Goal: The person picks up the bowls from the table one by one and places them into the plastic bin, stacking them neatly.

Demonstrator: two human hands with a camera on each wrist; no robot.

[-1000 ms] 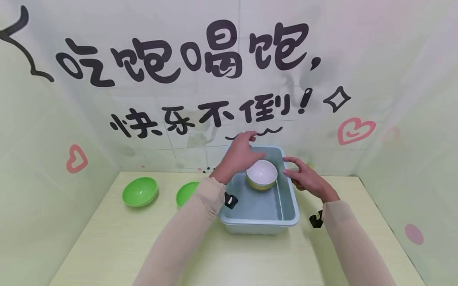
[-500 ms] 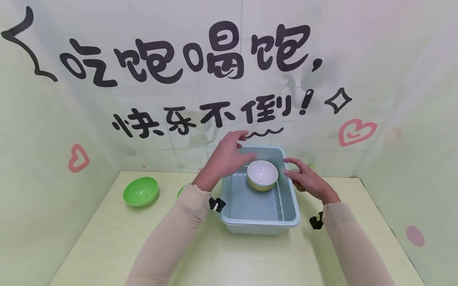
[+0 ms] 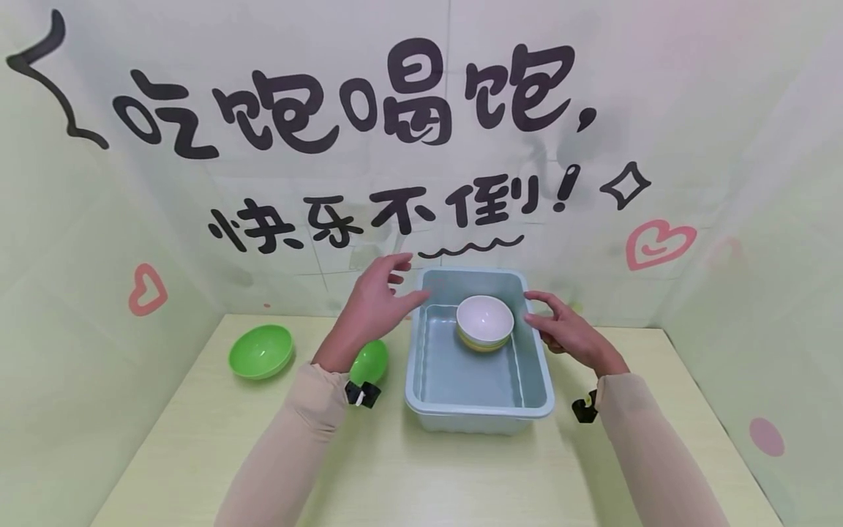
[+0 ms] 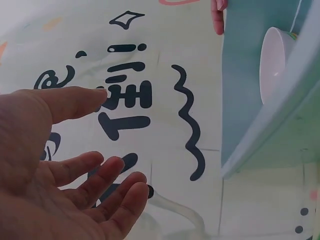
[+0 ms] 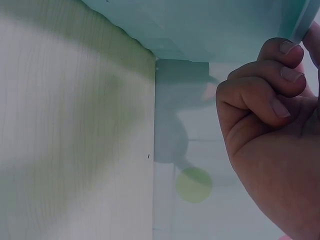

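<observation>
My left hand (image 3: 377, 301) is raised just left of the light blue plastic tub (image 3: 413, 380), fingers spread and nothing in them. Its thumb overlaps the tub's left rim in the head view; the left wrist view shows the bare palm and loosely bent fingers. At the tub's right rim, my right hand (image 3: 568, 333) pinches the edge with thumb and index finger, the other fingers (image 5: 270, 100) curled. Inside the tub, toward the back, a white bowl (image 3: 484, 319) sits on top of a yellow one (image 3: 484, 345).
A green bowl (image 3: 260, 352) stands at the table's left. Another green bowl (image 3: 370, 361) is partly hidden behind my left wrist. A printed curtain (image 3: 421, 168) closes off the back and sides of the pale wooden table (image 3: 474, 476).
My left hand has moved left from above the bowls to beyond the tub's left rim, uncovering part of the second green bowl. The right hand keeps its place at the rim.
</observation>
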